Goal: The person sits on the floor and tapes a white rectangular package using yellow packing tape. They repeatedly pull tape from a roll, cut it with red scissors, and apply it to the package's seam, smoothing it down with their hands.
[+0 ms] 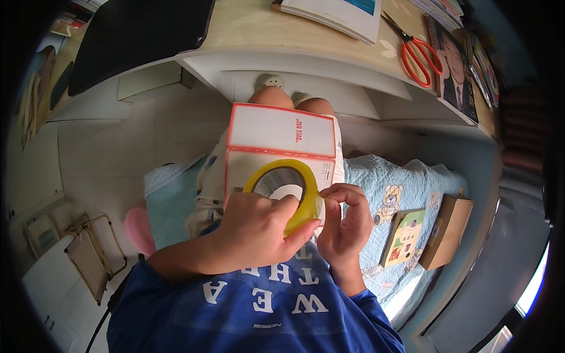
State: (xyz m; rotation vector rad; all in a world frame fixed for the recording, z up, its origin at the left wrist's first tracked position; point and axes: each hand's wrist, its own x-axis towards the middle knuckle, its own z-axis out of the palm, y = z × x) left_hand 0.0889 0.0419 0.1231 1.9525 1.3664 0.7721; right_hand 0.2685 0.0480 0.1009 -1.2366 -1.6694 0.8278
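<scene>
A wide roll of yellow packing tape (307, 183) is held up in front of my chest. My left hand (259, 226) grips its near left side, with fingers reaching into the ring and the thumb along the outer face. At the roll's right edge my right hand (347, 220) pinches the tape's end between thumb and forefinger; a small pale flap shows there. Below the roll, a white book (276, 129) with red edges lies spread across my lap, its lower part partly hidden by the roll and my hands.
Ahead is a wooden desk (253, 29) bearing a black flat case (147, 41), a white booklet (347, 15), orange-handled scissors (415, 53) and a magazine (453, 70). On the blue quilt (371, 176) to my right lie a green book (403, 238) and a cardboard box (447, 232). A folding frame (97, 259) stands left.
</scene>
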